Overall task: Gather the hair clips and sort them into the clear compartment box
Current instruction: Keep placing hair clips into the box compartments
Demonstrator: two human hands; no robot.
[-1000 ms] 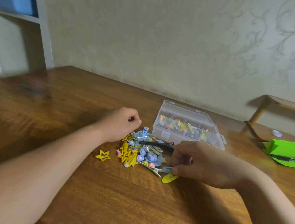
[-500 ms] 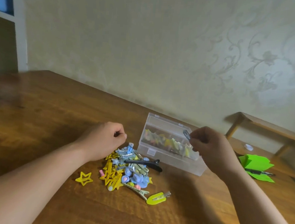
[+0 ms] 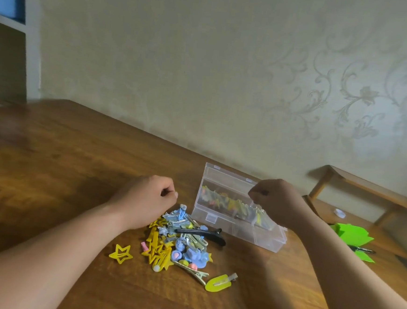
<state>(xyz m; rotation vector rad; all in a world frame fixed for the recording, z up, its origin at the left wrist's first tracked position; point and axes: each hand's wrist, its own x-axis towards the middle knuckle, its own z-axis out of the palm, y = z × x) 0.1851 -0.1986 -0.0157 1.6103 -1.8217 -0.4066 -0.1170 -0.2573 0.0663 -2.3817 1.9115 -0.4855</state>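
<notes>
Table: a brown wooden table (image 3: 50, 166) is running back to the wall.
Heap: hair clips (image 3: 178, 240) in yellow, blue and silver are lying piled near the middle.
Black clip: a long black clip (image 3: 201, 233) is lying across the heap's far right side, near the box.
Star: a yellow star clip (image 3: 121, 253) is lying alone, left of the heap.
Lime clip: a lime clip (image 3: 219, 282) is lying flat at the heap's near right end.
Box: a clear compartment box (image 3: 252, 236) is sitting behind the heap, lid raised, coloured clips inside.
Right edge: green paper (image 3: 352, 235) is lying with a dark tool (image 3: 363, 249) on it.

Heap of colourful hair clips (image 3: 181, 240) beside open clear box (image 3: 257, 236)
</notes>
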